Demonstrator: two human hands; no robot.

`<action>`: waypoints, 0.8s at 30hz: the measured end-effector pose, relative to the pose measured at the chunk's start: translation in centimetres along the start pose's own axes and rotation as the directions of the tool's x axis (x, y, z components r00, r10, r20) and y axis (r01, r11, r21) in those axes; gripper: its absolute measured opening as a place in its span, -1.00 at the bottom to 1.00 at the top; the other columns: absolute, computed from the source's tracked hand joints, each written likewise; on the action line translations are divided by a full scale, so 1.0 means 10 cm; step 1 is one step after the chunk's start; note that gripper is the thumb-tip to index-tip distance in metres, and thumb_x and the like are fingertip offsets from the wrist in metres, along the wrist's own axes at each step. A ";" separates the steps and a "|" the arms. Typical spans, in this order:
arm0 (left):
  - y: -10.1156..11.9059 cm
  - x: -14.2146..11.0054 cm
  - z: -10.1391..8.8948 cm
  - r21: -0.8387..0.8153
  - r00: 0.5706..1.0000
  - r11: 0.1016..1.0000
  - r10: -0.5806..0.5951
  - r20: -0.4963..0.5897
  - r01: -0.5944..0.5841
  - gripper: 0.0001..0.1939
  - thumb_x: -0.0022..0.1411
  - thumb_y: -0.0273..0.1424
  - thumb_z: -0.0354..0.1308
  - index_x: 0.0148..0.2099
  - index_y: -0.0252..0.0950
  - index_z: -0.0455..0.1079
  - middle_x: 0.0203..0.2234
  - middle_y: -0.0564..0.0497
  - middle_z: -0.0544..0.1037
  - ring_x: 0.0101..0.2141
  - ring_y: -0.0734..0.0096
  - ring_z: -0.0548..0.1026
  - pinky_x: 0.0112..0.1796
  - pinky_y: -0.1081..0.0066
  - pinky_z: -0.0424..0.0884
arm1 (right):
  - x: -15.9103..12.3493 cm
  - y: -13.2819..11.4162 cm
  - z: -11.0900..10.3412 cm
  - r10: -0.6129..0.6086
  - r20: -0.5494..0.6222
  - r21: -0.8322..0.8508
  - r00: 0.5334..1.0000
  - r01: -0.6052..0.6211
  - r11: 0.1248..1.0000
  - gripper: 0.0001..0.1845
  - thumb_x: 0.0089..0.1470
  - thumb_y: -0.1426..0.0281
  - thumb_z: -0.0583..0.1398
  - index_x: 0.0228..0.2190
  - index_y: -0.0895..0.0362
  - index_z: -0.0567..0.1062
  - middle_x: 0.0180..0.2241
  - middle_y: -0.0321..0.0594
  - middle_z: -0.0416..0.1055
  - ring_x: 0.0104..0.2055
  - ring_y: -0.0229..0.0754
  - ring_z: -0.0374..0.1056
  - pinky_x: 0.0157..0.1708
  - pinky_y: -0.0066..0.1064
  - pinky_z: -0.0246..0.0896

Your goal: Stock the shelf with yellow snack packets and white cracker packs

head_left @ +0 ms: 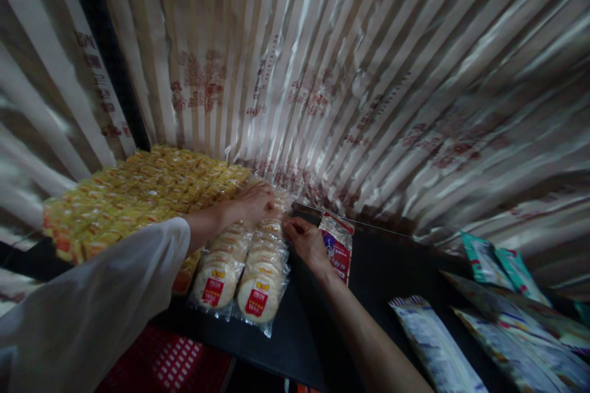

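Note:
Two clear packs of round pale crackers (pixel 244 264) with red labels lie side by side on a dark shelf (pixel 286 338). My left hand (pixel 253 201) rests palm down on the far end of the packs, fingers stretched flat. My right hand (pixel 305 239) is curled at the right edge of the right pack, pinching its wrapper. A small red, white and blue packet (pixel 338 244) stands just right of that hand.
A large heap of yellow packets (pixel 138 190) fills the shelf's left side. Long white and teal packs (pixel 488 331) lie at the right. A striped foil-like wall (pixel 369 61) rises behind. A red crate (pixel 175 365) sits below the shelf.

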State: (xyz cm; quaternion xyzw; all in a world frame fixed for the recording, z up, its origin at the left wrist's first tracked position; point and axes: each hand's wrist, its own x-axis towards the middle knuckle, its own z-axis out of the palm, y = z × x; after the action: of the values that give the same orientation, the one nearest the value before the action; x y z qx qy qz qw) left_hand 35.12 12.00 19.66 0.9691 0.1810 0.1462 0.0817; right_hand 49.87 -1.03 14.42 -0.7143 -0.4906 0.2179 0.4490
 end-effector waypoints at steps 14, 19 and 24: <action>0.08 -0.03 -0.03 -0.032 0.999 0.999 -0.015 0.043 0.016 -0.88 0.08 -0.39 0.18 -0.46 -0.33 0.38 -0.24 -0.08 0.42 -0.12 0.25 0.31 -0.05 0.33 0.26 | -0.24 -0.12 -0.14 0.086 0.142 -0.053 0.986 -0.079 0.995 -0.61 -0.09 0.01 0.17 -0.58 0.08 0.44 -0.64 -0.33 0.36 -0.56 -0.25 0.26 -0.54 -0.44 0.10; 0.11 -0.04 -0.04 -0.007 0.998 0.999 -0.032 0.061 0.032 -0.90 0.08 -0.41 0.16 -0.41 -0.35 0.41 -0.23 -0.10 0.43 -0.11 0.25 0.31 -0.05 0.34 0.26 | -0.20 -0.14 -0.10 0.078 0.136 0.187 0.988 -0.103 0.977 -0.62 -0.26 0.05 0.28 -0.56 0.09 0.38 -0.59 -0.37 0.34 -0.53 -0.28 0.23 -0.48 -0.44 0.11; 0.11 -0.05 -0.02 0.008 0.998 0.999 -0.042 0.050 0.041 -0.87 0.10 -0.39 0.16 -0.38 -0.37 0.41 -0.21 -0.13 0.43 -0.10 0.23 0.32 -0.06 0.33 0.27 | -0.20 -0.20 -0.12 0.099 0.153 0.191 0.983 -0.128 0.973 -0.55 -0.27 -0.02 0.26 -0.60 0.10 0.35 -0.62 -0.38 0.29 -0.55 -0.30 0.17 -0.50 -0.44 0.07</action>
State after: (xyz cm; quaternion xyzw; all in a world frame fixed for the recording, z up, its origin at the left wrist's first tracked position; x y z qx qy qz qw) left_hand 34.92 10.84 19.99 0.9688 0.1994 0.1195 0.0857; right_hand 48.91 -3.11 16.45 -0.6751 -0.4552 0.3420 0.4691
